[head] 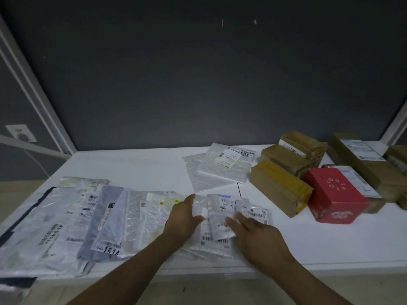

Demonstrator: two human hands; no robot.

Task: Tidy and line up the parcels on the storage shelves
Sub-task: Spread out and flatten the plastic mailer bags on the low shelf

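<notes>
A white shelf holds several parcels. Overlapping grey and white mailer bags lie in a row at the front left. A small pile of white mailers with barcode labels sits at the front middle. My left hand rests flat on the pile's left side, fingers spread. My right hand lies on its right side, fingers apart and touching the labels. Neither hand grips anything. Two white mailers lie further back, skewed.
Brown cardboard boxes and a red box stand in rows at the right. More brown boxes reach the right edge. A dark grey wall backs the shelf. White shelf posts rise at both sides.
</notes>
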